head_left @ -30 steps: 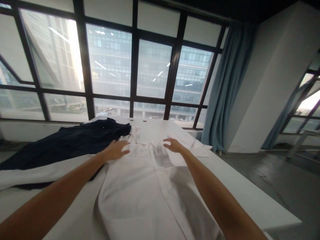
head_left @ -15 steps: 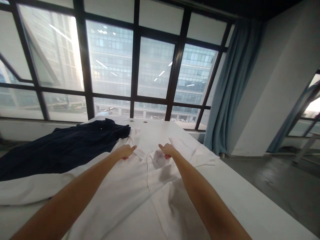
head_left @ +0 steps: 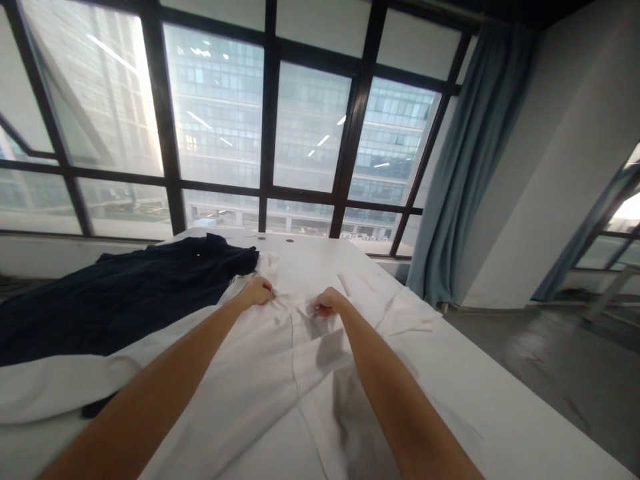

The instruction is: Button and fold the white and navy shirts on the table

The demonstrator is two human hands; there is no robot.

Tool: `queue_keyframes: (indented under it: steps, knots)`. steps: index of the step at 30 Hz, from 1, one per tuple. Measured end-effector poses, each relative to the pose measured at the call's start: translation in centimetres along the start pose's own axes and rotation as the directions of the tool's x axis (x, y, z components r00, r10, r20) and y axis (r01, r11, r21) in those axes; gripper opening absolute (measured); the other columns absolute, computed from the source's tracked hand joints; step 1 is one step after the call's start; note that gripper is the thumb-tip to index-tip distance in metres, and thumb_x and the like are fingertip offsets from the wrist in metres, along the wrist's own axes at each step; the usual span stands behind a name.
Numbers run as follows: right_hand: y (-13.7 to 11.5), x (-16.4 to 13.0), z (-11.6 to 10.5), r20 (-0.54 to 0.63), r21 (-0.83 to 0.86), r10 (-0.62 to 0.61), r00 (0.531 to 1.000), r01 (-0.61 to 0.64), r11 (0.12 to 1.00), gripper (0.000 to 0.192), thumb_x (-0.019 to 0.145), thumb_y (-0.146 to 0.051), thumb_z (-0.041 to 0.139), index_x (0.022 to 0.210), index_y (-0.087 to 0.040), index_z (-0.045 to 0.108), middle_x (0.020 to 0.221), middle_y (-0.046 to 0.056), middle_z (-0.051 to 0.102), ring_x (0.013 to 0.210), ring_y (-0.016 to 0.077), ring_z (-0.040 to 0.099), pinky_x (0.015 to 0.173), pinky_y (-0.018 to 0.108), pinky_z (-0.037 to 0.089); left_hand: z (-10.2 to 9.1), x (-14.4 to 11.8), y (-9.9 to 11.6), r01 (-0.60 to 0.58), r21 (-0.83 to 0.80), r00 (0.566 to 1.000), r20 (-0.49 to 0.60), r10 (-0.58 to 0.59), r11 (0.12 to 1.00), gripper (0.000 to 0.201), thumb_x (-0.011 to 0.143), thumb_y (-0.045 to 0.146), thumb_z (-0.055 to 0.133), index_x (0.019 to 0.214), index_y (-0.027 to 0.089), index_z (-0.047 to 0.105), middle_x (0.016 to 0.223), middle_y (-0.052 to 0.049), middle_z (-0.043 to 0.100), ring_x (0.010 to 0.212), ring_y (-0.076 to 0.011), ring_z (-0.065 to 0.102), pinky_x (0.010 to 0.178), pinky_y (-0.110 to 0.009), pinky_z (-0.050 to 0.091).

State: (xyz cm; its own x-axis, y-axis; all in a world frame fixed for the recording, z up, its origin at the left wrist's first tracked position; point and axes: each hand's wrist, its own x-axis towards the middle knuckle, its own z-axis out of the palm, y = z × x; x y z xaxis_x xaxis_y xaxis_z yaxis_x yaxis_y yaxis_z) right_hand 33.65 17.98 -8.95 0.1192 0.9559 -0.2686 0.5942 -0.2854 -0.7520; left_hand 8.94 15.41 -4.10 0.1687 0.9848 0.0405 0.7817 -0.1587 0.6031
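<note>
A white button-up shirt lies spread with its collar end away from me and its button placket running down the middle. At the left side of the collar, my left hand is closed on the fabric, fingers curled. My right hand pinches the shirt on the other side of the collar, its fingertips partly hidden behind the hand. Between the two hands the cloth is bunched and creased. One long sleeve stretches out to the left, beneath my left forearm.
The shirt rests on a long white table with two round holes near its far end. Left of the shirt lies a dark navy garment. More white cloth lies at the right. Windows and a blue curtain stand beyond.
Both hands have turned from thumbs pointing inward to fingers curled over the collar fabric. The cloth between them is more bunched. The right hand has shifted slightly left.
</note>
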Motion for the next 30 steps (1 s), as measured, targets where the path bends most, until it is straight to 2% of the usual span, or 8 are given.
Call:
queue_keyframes:
  steps: [4,7,10,16,20,23,26,30]
  knots:
    - [-0.7,-2.1,-0.5,-0.057,0.056,-0.017,0.998,0.02,0.998,0.018,0.073,-0.009,0.065,0.064,-0.016,0.051,0.043,-0.006,0.046,0.042,0.0086,0.049,0.049,0.02,0.047,-0.1,-1.4,-0.4,0.022,-0.155,1.0,0.013,-0.02,0.988,0.019,0.062,0.01,0.06,0.08,0.015,0.063,0.069,0.0,0.064,0.066,-0.0132,0.061,0.058,-0.02,0.048]
    - [-0.9,-4.0,-0.5,-0.022,0.128,-0.076,0.997,0.078,0.989,0.016,0.08,-0.023,0.066,0.072,-0.016,0.054,0.053,-0.003,0.055,0.051,0.0084,0.055,0.054,0.019,0.049,0.2,-2.5,-0.7,0.125,-0.276,0.975,0.211,-0.066,0.953,0.022,0.062,0.013,0.066,0.084,0.016,0.063,0.077,-0.001,0.065,0.071,-0.0142,0.061,0.06,-0.023,0.05]
    - [-0.6,-5.2,0.2,0.038,0.155,-0.107,0.994,0.1,0.983,0.035,0.086,-0.044,0.059,0.069,-0.014,0.055,0.056,0.001,0.058,0.052,0.0096,0.055,0.053,0.02,0.048,0.6,-3.7,-0.5,0.176,-0.305,0.929,0.366,-0.055,0.936,0.026,0.063,0.03,0.075,0.083,0.016,0.063,0.078,-0.002,0.065,0.069,-0.0141,0.06,0.059,-0.024,0.049]
    - [1.0,-5.1,1.5,-0.048,0.119,-0.175,0.983,0.18,0.976,0.04,0.087,-0.046,0.055,0.063,-0.015,0.057,0.056,0.002,0.062,0.054,0.0098,0.055,0.053,0.017,0.043,1.3,-5.5,0.5,-0.033,-0.035,0.992,0.121,0.037,0.999,0.04,0.074,0.054,0.062,0.071,0.013,0.063,0.061,-0.004,0.063,0.054,-0.0133,0.057,0.053,-0.023,0.045]
    - [1.5,-5.0,1.2,0.01,0.073,-0.204,0.979,0.203,0.977,0.04,0.085,-0.046,0.058,0.061,-0.015,0.057,0.058,0.002,0.062,0.052,0.0086,0.053,0.051,0.017,0.04,1.7,-6.2,0.8,-0.071,0.063,0.984,0.166,0.06,0.995,0.051,0.077,0.061,0.053,0.058,0.014,0.061,0.056,-0.006,0.063,0.048,-0.0145,0.057,0.052,-0.024,0.044]
    - [1.2,-5.4,1.1,0.011,-0.13,-0.226,0.974,0.226,0.965,0.053,0.084,-0.058,0.052,0.054,-0.015,0.057,0.05,0.002,0.057,0.05,0.01,0.052,0.048,0.018,0.036,2.6,-6.5,0.9,-0.103,0.127,0.986,0.144,0.084,0.987,0.05,0.074,0.061,0.056,0.059,0.015,0.063,0.06,-0.008,0.066,0.054,-0.0176,0.061,0.055,-0.026,0.044]
    - [0.6,-5.8,1.3,-0.108,-0.301,-0.276,0.955,0.233,0.925,0.051,0.083,-0.054,0.055,0.05,-0.015,0.057,0.046,0.002,0.053,0.054,0.0121,0.055,0.049,0.019,0.034,3.5,-6.8,0.9,-0.167,0.238,0.986,0.03,0.165,0.957,0.04,0.07,0.055,0.064,0.064,0.016,0.066,0.071,-0.011,0.07,0.067,-0.0217,0.065,0.06,-0.027,0.043]
    - [0.5,-6.0,0.8,-0.201,-0.176,-0.252,0.947,0.218,0.96,0.032,0.079,-0.034,0.062,0.054,-0.015,0.058,0.044,-0.002,0.051,0.047,0.0097,0.051,0.046,0.019,0.035,3.1,-6.1,0.2,-0.127,0.265,0.99,-0.024,0.139,0.956,0.032,0.073,0.047,0.065,0.069,0.016,0.066,0.079,-0.012,0.071,0.077,-0.023,0.066,0.064,-0.027,0.043]
